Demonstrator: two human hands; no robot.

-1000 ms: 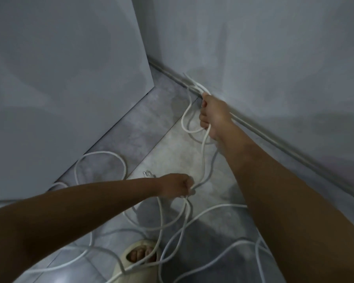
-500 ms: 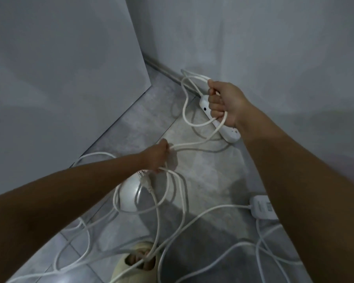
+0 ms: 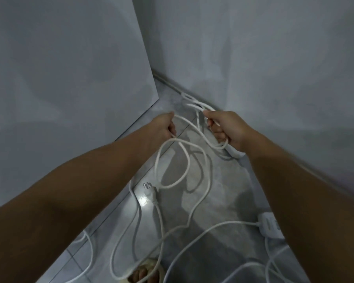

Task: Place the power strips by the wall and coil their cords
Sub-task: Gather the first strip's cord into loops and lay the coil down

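Power strip (image 3: 237, 153) mostly behind right hand (image 3: 227, 127)

Both bare forearms are reaching forward from the near edge, converging toward the far corner. The left hand (image 3: 164, 127) is curling its fingers around a white cord (image 3: 189, 160). The right hand (image 3: 227, 129), level with it and near on its right, is gripping gathered loops of cord in a fist.

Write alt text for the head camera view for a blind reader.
Two hands hold loops of white cord above a grey floor: the left hand holds one strand, the right hand grips several. A power strip lies by the wall below the right hand, a second power strip at lower right, and a plug on the floor.
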